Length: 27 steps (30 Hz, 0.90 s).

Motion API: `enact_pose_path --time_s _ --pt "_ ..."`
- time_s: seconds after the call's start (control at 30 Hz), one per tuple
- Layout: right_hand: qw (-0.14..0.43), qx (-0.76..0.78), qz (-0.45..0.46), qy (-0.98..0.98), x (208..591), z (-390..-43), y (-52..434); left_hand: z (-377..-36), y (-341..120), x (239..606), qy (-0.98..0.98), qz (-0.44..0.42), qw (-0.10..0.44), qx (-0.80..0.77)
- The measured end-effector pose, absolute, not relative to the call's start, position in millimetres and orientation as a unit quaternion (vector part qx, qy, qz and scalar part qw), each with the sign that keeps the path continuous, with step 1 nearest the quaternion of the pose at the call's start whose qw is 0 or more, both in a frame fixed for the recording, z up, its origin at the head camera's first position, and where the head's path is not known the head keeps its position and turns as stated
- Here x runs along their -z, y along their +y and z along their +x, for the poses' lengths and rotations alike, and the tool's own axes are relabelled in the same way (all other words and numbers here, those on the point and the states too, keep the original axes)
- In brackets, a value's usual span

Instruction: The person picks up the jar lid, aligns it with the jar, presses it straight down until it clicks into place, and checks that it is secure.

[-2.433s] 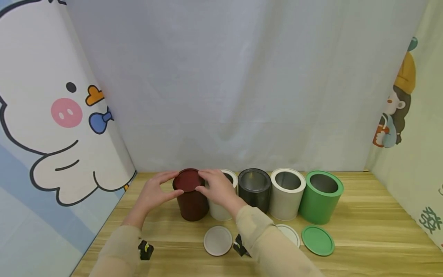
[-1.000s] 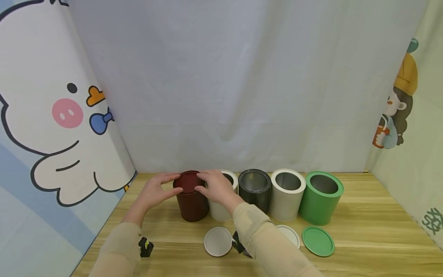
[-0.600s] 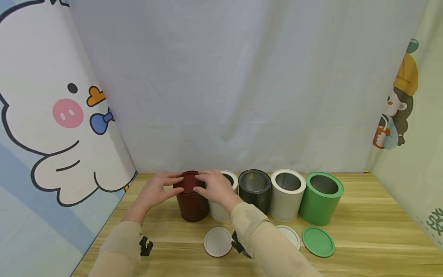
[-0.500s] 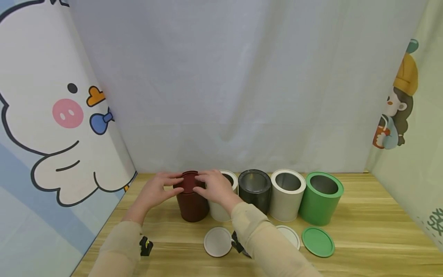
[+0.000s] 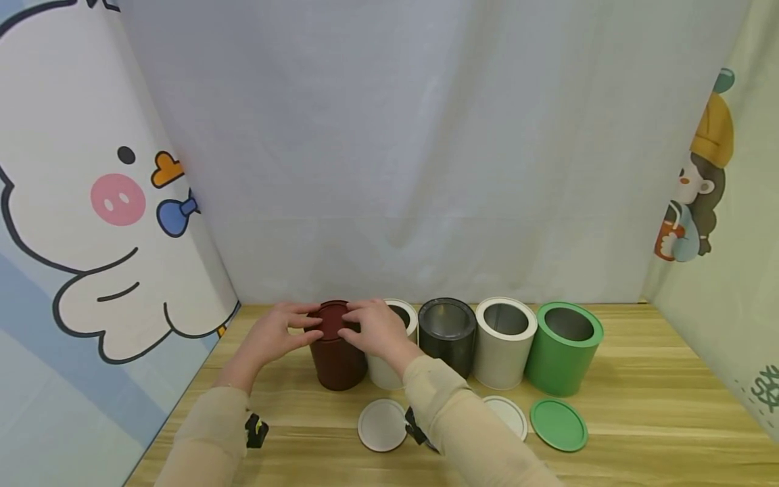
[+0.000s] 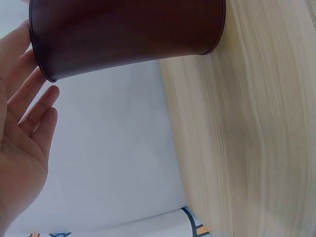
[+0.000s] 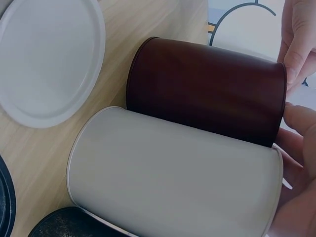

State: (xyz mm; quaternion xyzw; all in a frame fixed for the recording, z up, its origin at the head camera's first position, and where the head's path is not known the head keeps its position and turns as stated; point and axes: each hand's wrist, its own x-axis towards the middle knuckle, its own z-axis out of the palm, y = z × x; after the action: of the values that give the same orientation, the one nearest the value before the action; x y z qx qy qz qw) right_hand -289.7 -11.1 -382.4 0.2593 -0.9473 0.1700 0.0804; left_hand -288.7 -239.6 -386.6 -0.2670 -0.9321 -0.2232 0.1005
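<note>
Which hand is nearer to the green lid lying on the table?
Right. The right hand rests on the dark red can, closer to the green lid; the left hand is farther away.

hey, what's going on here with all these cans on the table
A person has both hands on the lid of a dark red can at the left end of a row on a wooden table. The left hand and right hand press its rim from either side. The white can, black can, second white can and green can stand open; loose lids, including a green lid, lie in front.
</note>
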Motion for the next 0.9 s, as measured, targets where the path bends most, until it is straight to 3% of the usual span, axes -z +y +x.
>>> enact_pose_path --time_s 0.9 --pt "0.068 -0.170 0.241 -0.953 376.1 -288.2 -14.3 -290.0 -238.6 386.5 -0.931 -0.262 0.089 0.236"
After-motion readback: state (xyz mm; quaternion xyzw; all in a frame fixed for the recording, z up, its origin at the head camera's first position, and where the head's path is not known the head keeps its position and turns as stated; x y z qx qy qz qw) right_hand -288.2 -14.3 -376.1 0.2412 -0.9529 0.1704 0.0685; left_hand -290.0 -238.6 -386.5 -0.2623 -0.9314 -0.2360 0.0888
